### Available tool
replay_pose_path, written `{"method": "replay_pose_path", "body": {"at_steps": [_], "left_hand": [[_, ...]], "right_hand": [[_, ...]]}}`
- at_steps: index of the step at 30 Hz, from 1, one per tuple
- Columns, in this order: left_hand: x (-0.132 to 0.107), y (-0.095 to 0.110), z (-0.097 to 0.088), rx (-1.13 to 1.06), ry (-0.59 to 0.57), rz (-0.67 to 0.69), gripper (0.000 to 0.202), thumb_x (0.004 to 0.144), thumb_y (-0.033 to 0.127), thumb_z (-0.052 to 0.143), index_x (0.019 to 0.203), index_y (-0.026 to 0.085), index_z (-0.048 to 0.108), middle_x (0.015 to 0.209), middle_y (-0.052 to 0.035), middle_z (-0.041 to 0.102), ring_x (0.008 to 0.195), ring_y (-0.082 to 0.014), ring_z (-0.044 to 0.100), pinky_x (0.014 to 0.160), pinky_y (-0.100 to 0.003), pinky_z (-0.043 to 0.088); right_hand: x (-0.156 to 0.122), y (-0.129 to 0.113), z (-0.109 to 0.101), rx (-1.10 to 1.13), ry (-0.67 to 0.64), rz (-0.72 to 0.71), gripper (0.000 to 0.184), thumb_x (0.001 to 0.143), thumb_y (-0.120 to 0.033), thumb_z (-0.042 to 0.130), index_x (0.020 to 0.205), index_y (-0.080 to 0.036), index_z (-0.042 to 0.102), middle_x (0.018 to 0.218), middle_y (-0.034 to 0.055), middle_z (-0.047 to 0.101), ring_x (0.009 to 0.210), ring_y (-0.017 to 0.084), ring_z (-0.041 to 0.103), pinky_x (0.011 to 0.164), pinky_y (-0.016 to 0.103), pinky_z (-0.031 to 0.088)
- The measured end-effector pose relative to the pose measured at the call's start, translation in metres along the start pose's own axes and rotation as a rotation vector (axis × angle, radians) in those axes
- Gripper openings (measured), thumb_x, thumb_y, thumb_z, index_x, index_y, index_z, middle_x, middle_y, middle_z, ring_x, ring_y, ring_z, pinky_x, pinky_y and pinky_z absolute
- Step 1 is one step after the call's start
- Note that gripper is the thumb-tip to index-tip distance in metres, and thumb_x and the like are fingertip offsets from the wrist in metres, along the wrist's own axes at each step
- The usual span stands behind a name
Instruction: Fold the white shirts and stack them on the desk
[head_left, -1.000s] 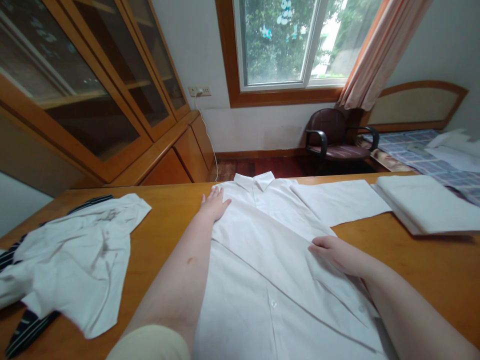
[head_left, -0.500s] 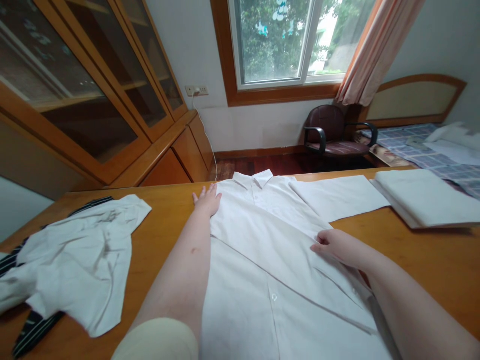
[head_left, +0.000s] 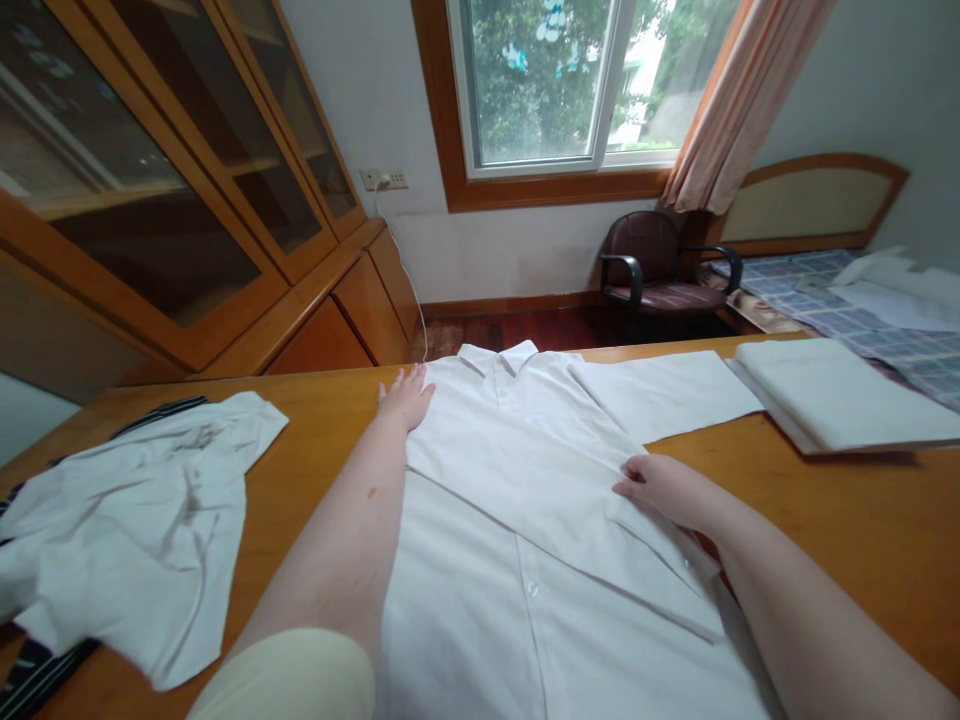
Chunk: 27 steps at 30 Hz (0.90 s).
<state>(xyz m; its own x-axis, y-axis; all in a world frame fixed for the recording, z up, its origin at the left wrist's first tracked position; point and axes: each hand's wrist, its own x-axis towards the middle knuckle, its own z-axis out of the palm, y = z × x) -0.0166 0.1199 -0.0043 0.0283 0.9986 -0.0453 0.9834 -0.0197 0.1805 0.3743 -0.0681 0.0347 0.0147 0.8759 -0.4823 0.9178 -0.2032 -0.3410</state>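
A white button-up shirt lies front up on the wooden table, its collar pointing toward the window. One sleeve crosses the front diagonally down to the right; the other sleeve stretches out to the right. My left hand rests flat at the shirt's left shoulder, fingers spread. On the right side of the shirt, my right hand pinches the cloth of the folded-over sleeve, thumb and fingers together. Part of the cuff is hidden beneath my right wrist.
At the left lies a crumpled, stained white cloth over a black striped one. A folded white stack sits at the table's right. Beyond are a glass-door cabinet, an office chair and a bed.
The whole view has shifted slightly, so everything appears a little farther left. Both hands keep their places on the shirt.
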Motion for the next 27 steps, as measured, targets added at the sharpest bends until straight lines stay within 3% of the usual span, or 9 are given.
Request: {"method": "replay_pose_path", "body": {"at_steps": [3, 7, 9, 12, 14, 16, 20, 25, 27], "left_hand": [[0.002, -0.004, -0.004, -0.123, 0.012, -0.018, 0.058, 0.092, 0.046, 0.024, 0.145, 0.025, 0.027, 0.152, -0.0044, 0.025, 0.141, -0.0248, 0.017, 0.112, -0.055, 0.009], [-0.009, -0.016, -0.019, -0.348, 0.086, 0.004, 0.052, 0.091, 0.038, 0.029, 0.137, 0.020, 0.042, 0.144, -0.0067, 0.042, 0.132, -0.0176, 0.037, 0.110, -0.034, 0.027], [-0.027, -0.024, -0.028, -0.341, 0.122, 0.074, 0.049, 0.087, 0.036, 0.036, 0.130, 0.017, 0.051, 0.134, -0.0077, 0.053, 0.125, -0.0183, 0.046, 0.106, -0.031, 0.033], [-0.069, -0.035, -0.039, -0.210, 0.088, 0.188, 0.047, 0.081, 0.038, 0.043, 0.121, 0.018, 0.058, 0.129, -0.0062, 0.056, 0.121, -0.0210, 0.048, 0.106, -0.032, 0.034], [-0.098, -0.043, -0.042, -0.142, 0.008, 0.207, 0.047, 0.078, 0.040, 0.048, 0.120, 0.023, 0.060, 0.128, -0.0043, 0.057, 0.119, -0.0221, 0.050, 0.105, -0.032, 0.036], [-0.120, -0.050, -0.042, -0.117, -0.037, 0.238, 0.048, 0.076, 0.041, 0.051, 0.120, 0.025, 0.060, 0.127, -0.0031, 0.058, 0.116, -0.0227, 0.052, 0.102, -0.032, 0.038], [-0.137, -0.062, -0.038, -0.133, -0.024, 0.306, 0.046, 0.078, 0.044, 0.049, 0.119, 0.027, 0.061, 0.122, -0.0016, 0.062, 0.113, -0.0219, 0.055, 0.101, -0.032, 0.040], [-0.132, -0.069, -0.039, -0.111, 0.031, 0.346, 0.038, 0.079, 0.044, 0.050, 0.111, 0.032, 0.066, 0.112, -0.0006, 0.066, 0.106, -0.0215, 0.057, 0.097, -0.032, 0.042], [-0.131, -0.070, -0.039, -0.124, 0.015, 0.364, 0.039, 0.079, 0.045, 0.051, 0.113, 0.031, 0.066, 0.112, -0.0011, 0.066, 0.105, -0.0215, 0.058, 0.095, -0.032, 0.043]], "right_hand": [[-0.002, -0.003, -0.001, -0.011, 0.003, -0.006, 0.025, 0.079, -0.044, 0.054, 0.074, -0.020, 0.060, 0.078, 0.0054, 0.066, 0.069, 0.019, 0.059, 0.060, 0.027, 0.036], [-0.008, -0.010, -0.005, -0.022, 0.030, -0.020, 0.025, 0.079, -0.044, 0.055, 0.075, -0.020, 0.060, 0.079, 0.0065, 0.066, 0.069, 0.019, 0.058, 0.059, 0.027, 0.035], [-0.014, -0.014, -0.008, -0.018, 0.125, -0.006, 0.026, 0.080, -0.045, 0.053, 0.080, -0.020, 0.060, 0.080, 0.0065, 0.066, 0.069, 0.019, 0.058, 0.058, 0.027, 0.034], [-0.026, -0.021, -0.013, -0.008, 0.266, -0.048, 0.027, 0.084, -0.045, 0.048, 0.083, -0.021, 0.059, 0.079, 0.0055, 0.065, 0.069, 0.018, 0.057, 0.058, 0.026, 0.033], [-0.034, -0.027, -0.014, 0.017, 0.208, -0.144, 0.024, 0.082, -0.044, 0.050, 0.080, -0.022, 0.058, 0.078, 0.0038, 0.065, 0.068, 0.016, 0.055, 0.058, 0.025, 0.033], [-0.041, -0.033, -0.012, 0.036, 0.047, -0.243, 0.022, 0.078, -0.043, 0.056, 0.076, -0.022, 0.057, 0.075, 0.0019, 0.064, 0.066, 0.015, 0.054, 0.057, 0.024, 0.033], [-0.048, -0.044, -0.002, -0.012, -0.207, -0.365, 0.028, 0.064, -0.045, 0.070, 0.075, -0.022, 0.058, 0.073, -0.0011, 0.062, 0.063, 0.014, 0.052, 0.054, 0.024, 0.031], [-0.051, -0.048, 0.005, -0.117, -0.195, -0.404, 0.043, 0.050, -0.051, 0.077, 0.077, -0.023, 0.059, 0.076, -0.0010, 0.062, 0.066, 0.016, 0.052, 0.053, 0.025, 0.029], [-0.052, -0.047, 0.007, -0.133, -0.180, -0.419, 0.040, 0.051, -0.048, 0.077, 0.077, -0.024, 0.059, 0.076, -0.0009, 0.062, 0.067, 0.017, 0.052, 0.053, 0.025, 0.029]]}}
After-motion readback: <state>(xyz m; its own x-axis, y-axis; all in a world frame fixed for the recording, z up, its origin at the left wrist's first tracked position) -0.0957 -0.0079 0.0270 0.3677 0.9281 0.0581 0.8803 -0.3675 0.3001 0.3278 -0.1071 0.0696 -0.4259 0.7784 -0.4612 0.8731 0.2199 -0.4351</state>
